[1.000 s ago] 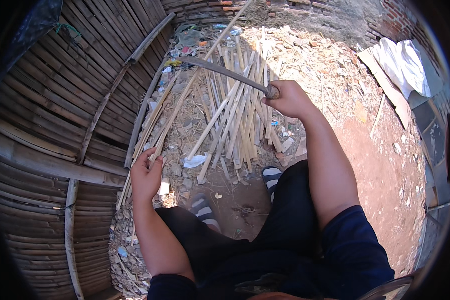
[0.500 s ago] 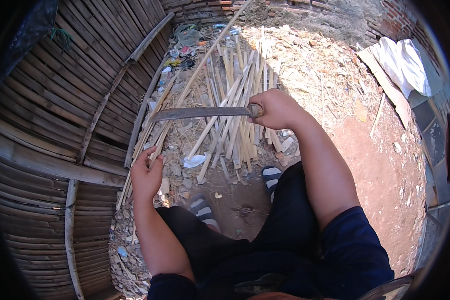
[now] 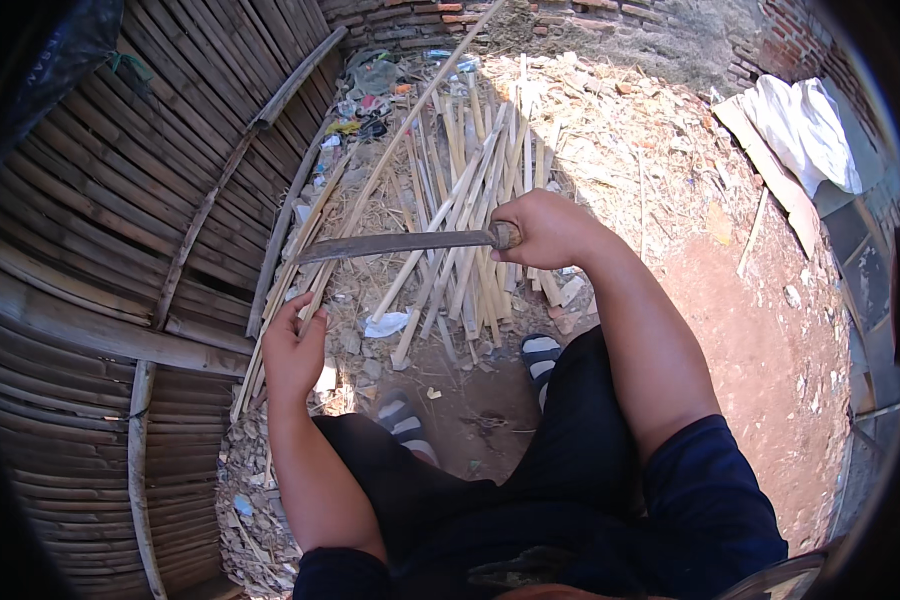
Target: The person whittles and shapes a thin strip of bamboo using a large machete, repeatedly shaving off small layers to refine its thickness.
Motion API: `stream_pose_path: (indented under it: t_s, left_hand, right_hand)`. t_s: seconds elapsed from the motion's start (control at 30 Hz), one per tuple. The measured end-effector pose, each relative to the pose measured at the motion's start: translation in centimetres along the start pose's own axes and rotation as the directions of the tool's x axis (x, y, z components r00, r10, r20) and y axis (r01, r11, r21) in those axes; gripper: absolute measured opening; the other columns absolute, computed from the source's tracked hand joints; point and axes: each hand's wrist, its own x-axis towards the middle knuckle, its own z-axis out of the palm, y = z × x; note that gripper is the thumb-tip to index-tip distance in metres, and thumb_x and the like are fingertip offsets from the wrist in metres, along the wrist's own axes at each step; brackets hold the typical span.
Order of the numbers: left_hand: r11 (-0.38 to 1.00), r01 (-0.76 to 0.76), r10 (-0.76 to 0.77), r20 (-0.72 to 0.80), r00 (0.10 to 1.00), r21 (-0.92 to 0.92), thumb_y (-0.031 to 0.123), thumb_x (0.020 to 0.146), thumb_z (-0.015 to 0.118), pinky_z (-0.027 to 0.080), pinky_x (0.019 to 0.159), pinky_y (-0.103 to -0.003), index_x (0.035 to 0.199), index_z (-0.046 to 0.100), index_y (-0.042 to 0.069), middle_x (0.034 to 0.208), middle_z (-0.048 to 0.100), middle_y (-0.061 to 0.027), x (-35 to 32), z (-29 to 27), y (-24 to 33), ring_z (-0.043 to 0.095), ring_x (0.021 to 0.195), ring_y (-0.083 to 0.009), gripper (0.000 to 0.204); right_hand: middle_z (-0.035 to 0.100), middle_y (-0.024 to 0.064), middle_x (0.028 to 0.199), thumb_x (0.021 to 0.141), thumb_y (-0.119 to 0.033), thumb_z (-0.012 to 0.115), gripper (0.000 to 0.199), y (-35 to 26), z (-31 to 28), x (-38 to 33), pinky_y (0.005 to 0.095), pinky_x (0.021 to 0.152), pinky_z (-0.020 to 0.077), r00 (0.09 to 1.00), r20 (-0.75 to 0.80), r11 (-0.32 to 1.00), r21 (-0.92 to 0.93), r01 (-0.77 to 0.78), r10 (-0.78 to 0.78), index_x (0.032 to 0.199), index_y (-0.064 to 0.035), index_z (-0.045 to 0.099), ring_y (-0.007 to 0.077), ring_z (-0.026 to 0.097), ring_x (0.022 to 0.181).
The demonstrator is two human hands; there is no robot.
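In my right hand (image 3: 548, 232) is the wooden handle of a machete (image 3: 400, 244), fingers wrapped around it. Its long dark blade points left, and the tip lies over a long bamboo strip (image 3: 410, 130). My left hand (image 3: 295, 350) is closed around the near end of that strip, which slants away toward the brick wall. Whether the blade touches the strip, I cannot tell. Beyond and beneath the blade lies a loose pile of pale bamboo strips (image 3: 460, 215). More strips (image 3: 315, 205) lie along the fence to the left.
A bamboo slat fence (image 3: 80, 230) stands close on my left. Across the back runs a brick wall (image 3: 410, 28). Rubble and scraps cover the ground. A white sack (image 3: 805, 130) lies at far right. My sandalled feet (image 3: 542, 360) are near the pile.
My right hand and the machete have come slightly toward me, the blade tip dropping a little. My left hand stays almost in place on the strip.
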Motion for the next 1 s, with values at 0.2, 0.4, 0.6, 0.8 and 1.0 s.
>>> stream_pose_path:
  t_s: [0.2,0.4,0.6,0.8,1.0]
  left_hand:
    - [1.000,-0.006,0.005,-0.016,1.000,-0.010,0.017,0.096,0.075,0.037,0.056,-0.027,0.129,0.071,0.001,0.074,0.052,0.0035,0.0,-0.4,-0.1,0.044,0.064,-0.0062,0.037]
    - [0.999,-0.035,0.035,-0.020,0.999,0.019,0.017,0.096,0.075,0.035,0.055,-0.027,0.128,0.071,0.000,0.073,0.050,0.0044,0.0,0.0,0.1,0.042,0.063,-0.0054,0.037]
    - [0.999,-0.035,0.035,-0.010,0.999,0.000,0.016,0.097,0.074,0.031,0.054,-0.026,0.128,0.071,0.000,0.073,0.047,0.0059,-0.2,0.0,0.3,0.039,0.062,-0.0035,0.035]
    - [0.998,-0.051,0.050,-0.017,0.999,-0.045,0.016,0.096,0.075,0.031,0.053,-0.026,0.128,0.071,-0.001,0.071,0.047,0.0063,-0.3,-0.5,-0.1,0.039,0.061,-0.0035,0.036]
    - [0.999,-0.031,0.032,-0.010,0.999,0.040,0.017,0.095,0.075,0.032,0.053,-0.027,0.128,0.071,-0.001,0.070,0.047,0.0060,-0.4,-0.2,1.5,0.040,0.060,-0.0043,0.038]
  right_hand:
    - [0.069,0.0161,0.078,0.085,-0.035,0.085,0.037,4.3,-1.2,0.3,0.0429,0.073,0.0524,0.901,-0.284,0.942,0.174,-0.287,0.327,0.099,-0.0035,0.073,0.0313,0.067,0.073]
    - [0.074,0.0241,0.104,0.085,-0.037,0.082,0.051,2.8,-1.8,-0.4,0.0472,0.091,0.0548,0.947,-0.099,0.945,0.149,-0.290,0.306,0.122,-0.0032,0.073,0.0408,0.071,0.103]
    - [0.074,0.0241,0.105,0.083,-0.036,0.082,0.045,-1.3,-1.2,-0.1,0.0492,0.091,0.0550,0.992,0.109,0.998,0.001,-0.062,0.062,0.115,-0.0041,0.076,0.0423,0.070,0.104]
    - [0.073,0.0237,0.102,0.086,-0.040,0.082,0.044,3.0,-2.0,-0.3,0.0479,0.085,0.0545,0.931,-0.155,0.936,0.176,-0.303,0.331,0.109,-0.0028,0.074,0.0394,0.072,0.096]
    - [0.074,0.0251,0.103,0.085,-0.040,0.082,0.048,1.5,-1.9,-1.1,0.0479,0.090,0.0549,0.967,-0.017,0.965,0.069,-0.252,0.254,0.114,-0.0024,0.074,0.0403,0.071,0.103]
